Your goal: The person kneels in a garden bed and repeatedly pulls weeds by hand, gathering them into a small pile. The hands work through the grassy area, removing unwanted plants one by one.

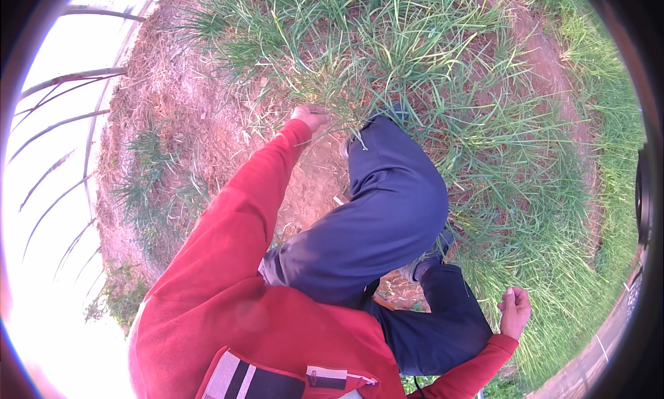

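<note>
My left hand (311, 117) reaches forward, low over the soil, in a red sleeve. Its fingertips meet the edge of a clump of thin grass-like plants (332, 90), partly dry. Whether any blades are pinched between the fingers is too small to tell. Out to the right, beside my bent knee, is my right hand (515, 311). Its fingers are curled in, and nothing shows in them. Taller green leafy clumps (410, 46) stand in front of me. My legs in dark blue trousers (384, 212) are folded in a crouch, one shoe (433, 254) showing between them.
Reddish bare soil (316, 171) with dry straw lies left of my legs. Curved frame ribs (78, 77) and bright sheeting line the left side. Denser grass (612, 134) grows beyond a soil furrow (552, 51) on the right. An orange object (383, 301) shows beneath me, partly hidden.
</note>
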The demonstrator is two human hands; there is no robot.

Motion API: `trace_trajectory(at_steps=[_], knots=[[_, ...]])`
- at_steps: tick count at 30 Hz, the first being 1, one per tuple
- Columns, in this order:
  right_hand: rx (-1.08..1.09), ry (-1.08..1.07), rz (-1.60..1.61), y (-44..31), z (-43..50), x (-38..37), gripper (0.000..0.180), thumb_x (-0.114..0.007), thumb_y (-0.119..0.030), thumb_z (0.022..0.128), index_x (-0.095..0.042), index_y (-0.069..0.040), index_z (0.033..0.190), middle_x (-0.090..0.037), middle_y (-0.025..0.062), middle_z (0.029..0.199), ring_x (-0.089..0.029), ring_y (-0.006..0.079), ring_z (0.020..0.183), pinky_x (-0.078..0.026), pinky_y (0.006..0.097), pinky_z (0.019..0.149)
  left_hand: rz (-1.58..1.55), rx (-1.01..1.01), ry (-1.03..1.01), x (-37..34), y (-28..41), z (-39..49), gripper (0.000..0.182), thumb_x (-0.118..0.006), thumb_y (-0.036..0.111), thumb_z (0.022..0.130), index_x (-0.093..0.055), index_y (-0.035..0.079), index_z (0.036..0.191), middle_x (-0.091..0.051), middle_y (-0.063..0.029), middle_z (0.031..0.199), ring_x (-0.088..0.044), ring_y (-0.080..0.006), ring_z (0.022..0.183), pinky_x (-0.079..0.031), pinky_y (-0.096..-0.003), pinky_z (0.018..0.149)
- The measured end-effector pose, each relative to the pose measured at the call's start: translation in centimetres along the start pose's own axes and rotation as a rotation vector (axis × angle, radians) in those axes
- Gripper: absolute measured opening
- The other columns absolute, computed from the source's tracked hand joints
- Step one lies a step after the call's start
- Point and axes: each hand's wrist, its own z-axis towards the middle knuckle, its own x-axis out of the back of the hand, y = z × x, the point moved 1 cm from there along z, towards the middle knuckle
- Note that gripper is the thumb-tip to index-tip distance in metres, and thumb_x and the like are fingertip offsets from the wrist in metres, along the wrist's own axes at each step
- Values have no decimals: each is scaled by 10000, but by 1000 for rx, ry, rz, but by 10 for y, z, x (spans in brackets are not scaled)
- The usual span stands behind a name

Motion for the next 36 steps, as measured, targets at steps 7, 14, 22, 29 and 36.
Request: trace_trajectory(at_steps=[7, 14, 22, 29, 36], knots=[[4, 14, -46, -2, -1, 0, 162, -638, -185, 1034, -621, -30, 987, -585, -10, 829, -523, 55, 661, -486, 218, 602, 202, -88, -18, 4, -7, -1, 382, -824, 328, 807, -763, -2, 989, -742, -91, 856, -660, -176, 757, -550, -338, 725], [35, 8, -47, -5, -4, -1, 157, -642, -181, 1029, -625, -30, 989, -581, -13, 824, -520, 54, 674, -469, 219, 604, 781, -311, -154, 36, 53, -45, 492, -715, 490, 896, -758, 14, 1015, -765, -167, 876, -724, -333, 807, -573, -438, 822], [59, 13, -67, -7, -6, -1, 147, -652, -177, 1021, -631, -33, 1009, -585, -14, 837, -521, 57, 681, -468, 221, 609, 114, -564, -337, -7, 137, -87, 268, -679, 167, 960, -697, 24, 1185, -741, -67, 996, -699, -146, 929, -571, -322, 834], [70, 28, -70, -13, -10, -3, 133, -643, -159, 1023, -636, -27, 1012, -585, -9, 833, -529, 58, 693, -485, 229, 614, 184, -204, -358, -40, 157, -45, 201, -682, 172, 948, -721, 12, 1063, -734, -75, 900, -684, -147, 743, -567, -322, 667], [57, 25, -49, -20, -12, -3, 131, -639, -153, 1022, -638, -23, 1019, -580, -10, 821, -533, 62, 696, -484, 230, 624, 533, -51, -331, -83, 134, 8, 546, -762, 493, 883, -760, 18, 1153, -752, -134, 924, -705, -240, 814, -574, -380, 803]])
